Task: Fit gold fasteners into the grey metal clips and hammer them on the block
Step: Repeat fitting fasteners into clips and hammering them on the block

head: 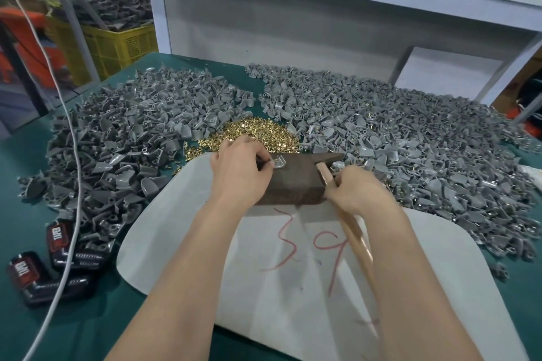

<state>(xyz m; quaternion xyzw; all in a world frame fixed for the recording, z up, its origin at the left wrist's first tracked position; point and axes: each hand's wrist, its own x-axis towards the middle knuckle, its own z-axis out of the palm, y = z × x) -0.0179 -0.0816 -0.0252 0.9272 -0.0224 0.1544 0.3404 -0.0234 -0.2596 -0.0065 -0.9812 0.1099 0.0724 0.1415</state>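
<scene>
A green table (32, 152) carries two broad heaps of grey metal clips, one toward its left edge (117, 141) and one toward its right edge (410, 141). A white sheet (293, 302) marked in red lies at the near edge, with a brown block (296, 184) standing on its far end. Just beyond the block, between the heaps, sits a pile of gold fasteners (258, 133). The right hand (360, 190) is wrapped round a wooden hammer handle (352, 231) beside the block. The left hand (240, 173) pinches a single clip (280, 163) on top of the block.
</scene>
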